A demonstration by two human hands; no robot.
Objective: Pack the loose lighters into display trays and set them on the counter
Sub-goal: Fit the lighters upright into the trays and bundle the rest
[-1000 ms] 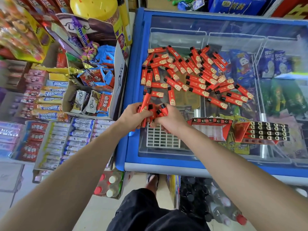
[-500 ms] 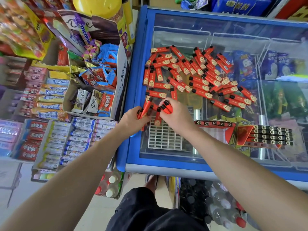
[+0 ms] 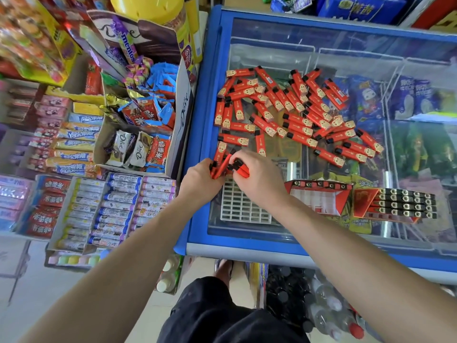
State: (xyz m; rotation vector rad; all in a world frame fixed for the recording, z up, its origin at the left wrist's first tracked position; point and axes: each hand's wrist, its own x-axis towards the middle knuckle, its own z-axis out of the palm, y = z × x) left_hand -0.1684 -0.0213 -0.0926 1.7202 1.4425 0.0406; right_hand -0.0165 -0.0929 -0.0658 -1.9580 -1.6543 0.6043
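Observation:
Several loose red lighters point(image 3: 294, 115) with black caps lie scattered on the glass lid of a blue freezer point(image 3: 197, 134). My left hand point(image 3: 200, 181) grips a few red lighters at the pile's near left edge. My right hand point(image 3: 259, 177) holds a couple more lighters, touching the left hand's bunch. Under both hands lies a white grid tray point(image 3: 239, 206), with no lighters visible in it. To the right stands a red display tray point(image 3: 319, 196) with one row of lighters at its far edge. Further right a red display tray point(image 3: 398, 204) is filled with lighters, caps up.
A cardboard box of chocolate and sweets point(image 3: 143, 134) stands left of the freezer. Boxes of candy rolls point(image 3: 111, 211) fill the shelf below it. Bottles point(image 3: 324, 315) sit on the floor under the freezer's front edge. Packaged ice creams show through the glass.
Both hands have stayed together over the white grid tray, gathering lighters; the bunch in them has been regripped and the hands shifted slightly towards the pile. The camera view drifted a little.

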